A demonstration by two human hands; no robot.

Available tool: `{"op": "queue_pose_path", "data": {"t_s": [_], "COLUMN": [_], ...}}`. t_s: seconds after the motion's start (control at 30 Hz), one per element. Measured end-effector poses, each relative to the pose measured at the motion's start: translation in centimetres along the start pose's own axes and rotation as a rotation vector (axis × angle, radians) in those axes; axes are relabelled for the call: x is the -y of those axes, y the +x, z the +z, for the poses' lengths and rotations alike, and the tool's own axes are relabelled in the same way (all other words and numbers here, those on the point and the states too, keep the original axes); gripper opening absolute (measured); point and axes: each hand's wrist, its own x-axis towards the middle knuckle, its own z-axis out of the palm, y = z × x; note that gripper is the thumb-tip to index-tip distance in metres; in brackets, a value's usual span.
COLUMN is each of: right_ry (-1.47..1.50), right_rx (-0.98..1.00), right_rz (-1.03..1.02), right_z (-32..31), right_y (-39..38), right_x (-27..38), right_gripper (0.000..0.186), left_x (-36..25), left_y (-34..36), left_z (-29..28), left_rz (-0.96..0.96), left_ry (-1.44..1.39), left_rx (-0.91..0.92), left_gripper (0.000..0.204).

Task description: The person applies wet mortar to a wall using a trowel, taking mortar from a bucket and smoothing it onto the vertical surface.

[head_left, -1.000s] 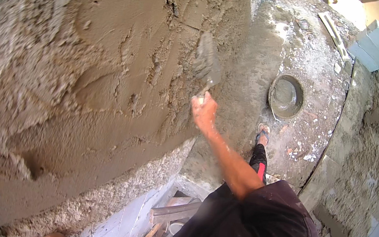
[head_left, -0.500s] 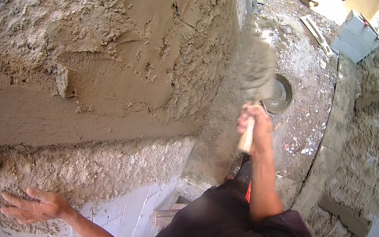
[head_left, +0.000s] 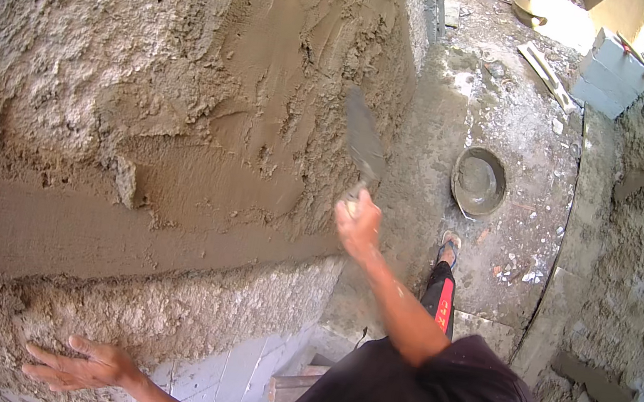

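Note:
Wrapped round the handle of a trowel (head_left: 364, 136), my right hand (head_left: 358, 222) is at the right edge of the mortar-covered wall (head_left: 200, 173). The trowel's grey blade points up and away from me, close against the wet mortar; whether it touches cannot be told. My left hand (head_left: 81, 365) rests with spread fingers on the rough, lighter plaster at the lower left. Above it runs a smooth band of mortar (head_left: 81, 230), with a rougher, lumpy coat higher up.
A round bucket (head_left: 479, 181) with some mortar stands on the littered floor, near my foot (head_left: 449, 246). Farther off lie a long-handled float (head_left: 546, 75), a grey block (head_left: 612, 74) and a bowl (head_left: 527, 10). At right, another wall (head_left: 638, 251) carries rough mortar.
My right hand has swung the trowel left, from over the floor beside the bucket to the wall. The mortar heaped on its blade no longer shows. My left hand stays on the plaster.

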Motion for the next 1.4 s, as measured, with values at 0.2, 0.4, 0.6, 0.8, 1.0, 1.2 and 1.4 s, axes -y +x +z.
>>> {"op": "queue_pose_path", "data": {"t_s": [0.2, 0.4, 0.6, 0.8, 1.0, 1.2, 1.4], "right_ry": [-0.117, -0.391, -0.391, -0.354, -0.217, 0.877, 0.790], "right_rx": [-0.029, 0.080, 0.156, 0.077, 0.138, 0.453, 0.666], "right_rz": [0.107, -0.248, -0.310, -0.281, -0.108, 0.718, 0.552], "right_z": [-8.0, -2.8, -2.8, -4.7, -5.5, -4.6, -5.5], "right_y": [7.5, 18.8, 32.1, 41.0, 46.1, 39.0, 31.1], "right_x": [-6.0, -8.3, -12.9, -15.4, -18.3, -10.8, -0.8], "right_gripper": [0.038, 0.042, 0.043, 0.052, 0.054, 0.044, 0.044], "left_x": [-1.6, -9.3, -16.3, -18.9, -18.1, -14.7, -12.4], "left_y": [0.0, -0.6, -2.8, -3.7, -3.9, -3.2, -2.5], "left_z": [0.2, 2.5, 5.4, 7.3, 7.4, 6.0, 4.7], "left_rz": [0.028, 0.110, 0.170, 0.172, 0.164, 0.126, 0.083], "left_ry": [0.026, -0.033, -0.065, -0.096, -0.122, -0.124, -0.138], "left_rx": [-0.019, -0.026, 0.047, 0.085, 0.065, 0.011, -0.031], "left_gripper": [0.068, 0.068, 0.068, 0.068, 0.068, 0.068, 0.068]}}
